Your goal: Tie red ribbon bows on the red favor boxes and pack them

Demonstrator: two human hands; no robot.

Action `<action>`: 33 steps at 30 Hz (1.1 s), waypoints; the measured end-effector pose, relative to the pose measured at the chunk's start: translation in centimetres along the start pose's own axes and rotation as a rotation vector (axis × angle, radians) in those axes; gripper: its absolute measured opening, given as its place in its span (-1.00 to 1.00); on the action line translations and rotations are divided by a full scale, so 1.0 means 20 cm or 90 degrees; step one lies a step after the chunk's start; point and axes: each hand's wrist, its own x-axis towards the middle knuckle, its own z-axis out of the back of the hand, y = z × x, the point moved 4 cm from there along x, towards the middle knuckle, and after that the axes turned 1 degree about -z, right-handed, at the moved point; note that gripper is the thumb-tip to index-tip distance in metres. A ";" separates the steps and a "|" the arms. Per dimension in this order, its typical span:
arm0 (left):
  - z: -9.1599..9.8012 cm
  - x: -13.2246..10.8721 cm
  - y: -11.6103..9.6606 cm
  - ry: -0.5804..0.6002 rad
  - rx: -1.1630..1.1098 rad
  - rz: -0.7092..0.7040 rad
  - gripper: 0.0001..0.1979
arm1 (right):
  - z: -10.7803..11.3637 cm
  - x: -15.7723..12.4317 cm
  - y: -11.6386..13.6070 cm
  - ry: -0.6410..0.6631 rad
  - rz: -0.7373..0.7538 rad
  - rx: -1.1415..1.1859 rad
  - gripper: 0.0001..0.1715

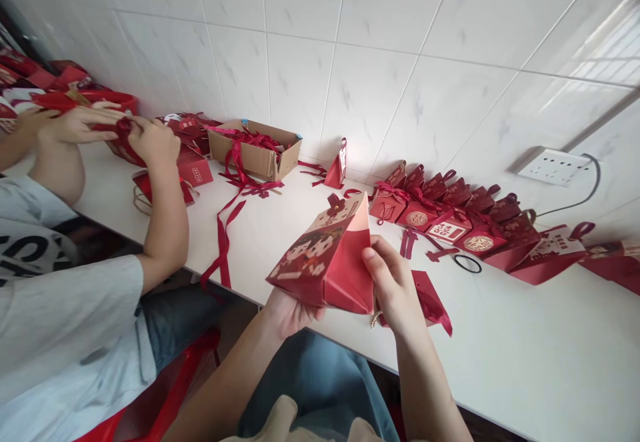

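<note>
Beige cloth [283, 422] sat bottom-centre; above, I had left fingers [300, 315] cupping, right fingers [393, 255] pinching red box [333, 265]. Probably light, creasable card; folded edges seemed safest.

A white table [565, 349] ran along the tiled wall [380, 35]. Towards its left end sat a red tub [131, 103] and several red cartons [196, 173]. Just beside them stood 1 open cardboard box [257, 160], and a long dark red ribbon [223, 245] trailed from it across the tabletop and over the front edge. Near the wall, 1 slim red box [337, 169] stood alone. To its right, a cluster of red gift boxes [440, 219] extended towards the right, with short ribbon pieces [409, 244] and 1 black ring [467, 264] in front. Another red packet [429, 299] lay by the front edge, partly hidden.
</note>
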 end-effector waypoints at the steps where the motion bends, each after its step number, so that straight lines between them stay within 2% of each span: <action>1: 0.00 0.00 0.02 0.015 -0.008 0.021 -0.66 | 0.01 0.01 -0.02 -0.017 -0.014 0.011 -0.71; 5: 0.03 -0.02 0.08 0.035 -0.090 0.118 -0.65 | 0.03 0.04 -0.08 -0.040 -0.068 0.064 -0.68; 8: 0.03 -0.03 0.09 0.048 -0.173 0.204 -0.68 | 0.03 0.06 -0.13 -0.036 -0.099 0.109 -0.67; 10: 0.01 -0.03 0.06 0.054 -0.212 0.246 -0.67 | 0.05 0.06 -0.14 -0.033 -0.104 0.140 -0.63; 13: -0.01 -0.01 -0.04 0.080 -0.204 0.266 -0.62 | 0.09 0.06 -0.16 0.000 -0.120 0.190 -0.40; 15: -0.01 0.01 -0.11 0.120 -0.122 0.236 -0.64 | 0.12 0.05 -0.18 0.025 -0.139 0.195 -0.32; 17: 0.00 0.02 -0.18 0.129 -0.023 0.186 -0.67 | 0.15 0.04 -0.21 0.027 -0.158 0.174 -0.38; 19: 0.00 0.01 -0.23 0.091 0.009 0.139 -0.67 | 0.15 0.03 -0.24 -0.015 -0.152 0.169 -0.39; 21: -0.03 -0.02 -0.25 0.076 -0.012 0.087 -0.60 | 0.15 0.03 -0.27 -0.097 -0.106 0.194 -0.40; 23: -0.08 -0.05 -0.25 0.089 -0.003 0.006 -0.35 | 0.15 0.02 -0.30 -0.167 -0.046 0.222 -0.43; 25: -0.14 -0.09 -0.24 0.091 0.045 -0.072 -0.07 | 0.14 0.02 -0.33 -0.188 -0.008 0.240 -0.47; 26: -0.17 -0.10 -0.24 0.082 0.068 -0.104 0.00 | 0.13 0.01 -0.34 -0.189 0.003 0.250 -0.50; 27: -0.19 -0.11 -0.23 0.075 0.085 -0.133 0.02 | 0.13 0.01 -0.35 -0.190 0.011 0.262 -0.53; 30: -0.22 -0.13 -0.23 0.070 0.114 -0.206 -0.07 | 0.14 0.00 -0.36 -0.199 0.020 0.306 -0.60; 33: -0.20 -0.11 -0.22 0.038 0.067 -0.188 -0.10 | 0.14 -0.01 -0.34 -0.206 0.004 0.321 -0.55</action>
